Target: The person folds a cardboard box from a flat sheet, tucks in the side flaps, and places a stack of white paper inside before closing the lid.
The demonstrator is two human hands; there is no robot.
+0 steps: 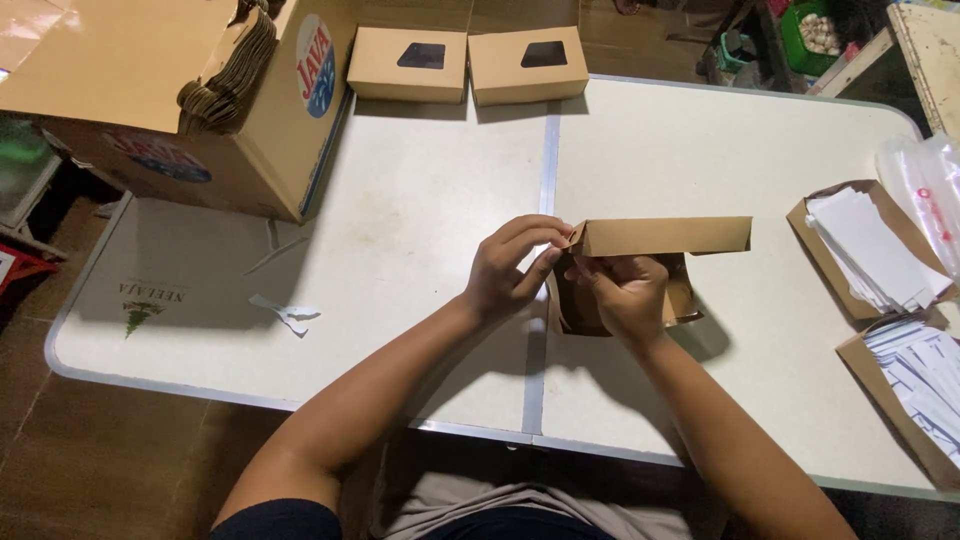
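Right hand (625,295), left hand (510,268): fingers of both pinch half-folded brown carton (655,240) above white table (420,250).

A brown cardboard box (650,262), partly folded, is gripped between the fingers (530,232). Two finished brown windowed boxes (468,63) are positioned well beyond the fingertips. A large corrugated carton (190,95) bearing round red-and-blue labels (315,52) is located far beyond them, leftward.

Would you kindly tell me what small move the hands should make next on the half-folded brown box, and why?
Probably tuck in the corner that the left hand pinches: the brown box gripped by the right hand stands with its lid open, unlike the two finished boxes.
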